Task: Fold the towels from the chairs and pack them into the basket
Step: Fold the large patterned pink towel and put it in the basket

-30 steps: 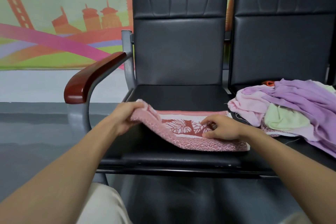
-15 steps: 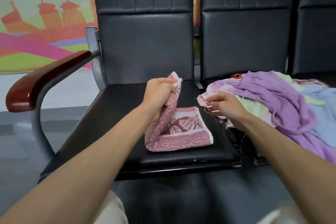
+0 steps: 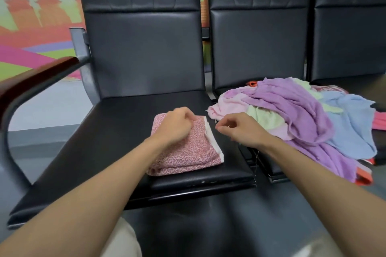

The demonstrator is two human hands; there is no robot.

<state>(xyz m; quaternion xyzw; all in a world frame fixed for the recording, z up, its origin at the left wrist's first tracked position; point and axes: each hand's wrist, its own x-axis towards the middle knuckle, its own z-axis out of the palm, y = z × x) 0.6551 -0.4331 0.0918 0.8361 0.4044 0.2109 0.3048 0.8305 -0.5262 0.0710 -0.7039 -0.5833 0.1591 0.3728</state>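
Observation:
A pink patterned towel (image 3: 194, 152) lies folded into a small rectangle on the black seat (image 3: 117, 131) of the left chair, white hem on its right side. My left hand (image 3: 177, 125) rests on its far part with the fingers curled at the folded edge. Just right of the towel, my right hand (image 3: 240, 129) hovers with fingers loosely curled and nothing in it, close to the pile. On the middle chair lies a loose pile of towels: purple (image 3: 292, 106) on top, pale pink (image 3: 229, 102), light green (image 3: 265, 117) and blue (image 3: 351, 127). No basket is in view.
A wooden armrest (image 3: 37, 77) on a grey metal frame bounds the left chair. The three black chair backs stand close behind the seats. A narrow gap separates the left seat from the middle one. The pile hangs over the middle seat's front edge.
My left hand has carried the towel's left half over to the right and laid it down, closing the fold. My right hand came off the towel and moved right, toward the pile.

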